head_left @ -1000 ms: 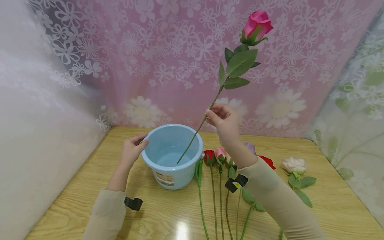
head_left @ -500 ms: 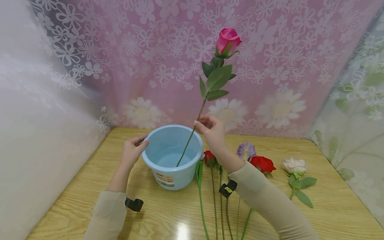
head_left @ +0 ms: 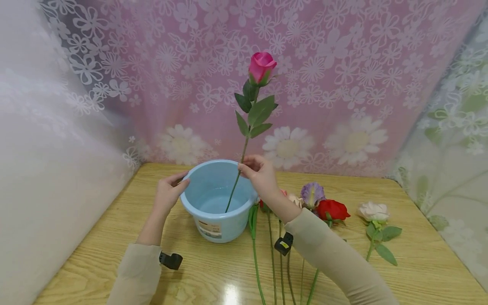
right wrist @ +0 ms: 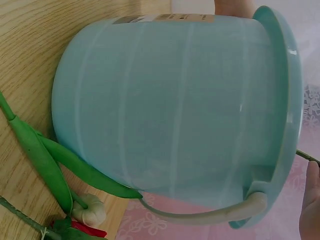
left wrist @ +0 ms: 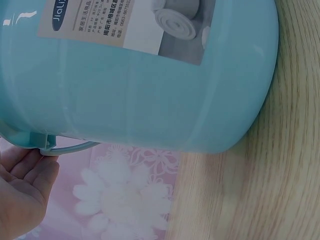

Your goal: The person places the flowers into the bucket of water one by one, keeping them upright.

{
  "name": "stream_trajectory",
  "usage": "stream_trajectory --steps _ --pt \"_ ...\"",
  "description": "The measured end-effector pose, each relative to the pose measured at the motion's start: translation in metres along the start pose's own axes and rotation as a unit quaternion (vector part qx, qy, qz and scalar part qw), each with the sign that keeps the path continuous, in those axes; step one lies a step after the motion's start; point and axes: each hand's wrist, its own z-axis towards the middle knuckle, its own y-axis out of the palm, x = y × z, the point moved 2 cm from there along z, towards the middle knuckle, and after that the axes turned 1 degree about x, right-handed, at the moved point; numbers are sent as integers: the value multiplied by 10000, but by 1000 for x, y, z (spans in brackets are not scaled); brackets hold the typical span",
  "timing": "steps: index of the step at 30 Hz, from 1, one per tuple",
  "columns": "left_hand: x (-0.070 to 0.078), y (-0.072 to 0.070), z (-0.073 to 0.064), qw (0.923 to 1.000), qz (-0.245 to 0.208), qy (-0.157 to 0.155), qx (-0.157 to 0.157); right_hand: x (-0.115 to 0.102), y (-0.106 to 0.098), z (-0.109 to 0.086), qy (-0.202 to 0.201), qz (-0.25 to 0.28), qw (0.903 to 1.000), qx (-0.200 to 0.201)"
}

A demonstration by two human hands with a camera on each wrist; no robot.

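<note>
- Blue plastic bucket (head_left: 236, 228) stands upright on a wood-grain table (head_left: 95, 254), with a printed label (head_left: 210, 229) on its wall at six o'clock; all hours here run round the bucket as the head camera sees it.
- Left hand (head_left: 169, 191), at nine to ten o'clock: partly closed, thumb and bent fingers gripping the rim beside the handle's joint.
- Right hand (head_left: 261, 176), at two o'clock: thumb and fingers nearly together, pinching the lower stem of a pink rose (head_left: 262, 67).
- This rose leans toward one o'clock, its bloom high above the bucket and its stem end inside, near five o'clock; whether the tip touches the bottom is unclear.
- Purple flower (head_left: 312, 193), at three o'clock, lies just beside a larger red rose (head_left: 333, 209).
- White rose (head_left: 373, 210), also near three o'clock, lies farther out.
- Pink floral curtain (head_left: 221, 51) hangs behind, at twelve o'clock.
</note>
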Motion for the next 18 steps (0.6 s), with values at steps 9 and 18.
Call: stream_trajectory --steps 9,18 --pt "-3 0 2 9999 50 4 98 5 2 1 74 -192 9998 -58" --pt "-4 0 3 9999 22 -18 125 13 4 6 223 -488 9984 -196"
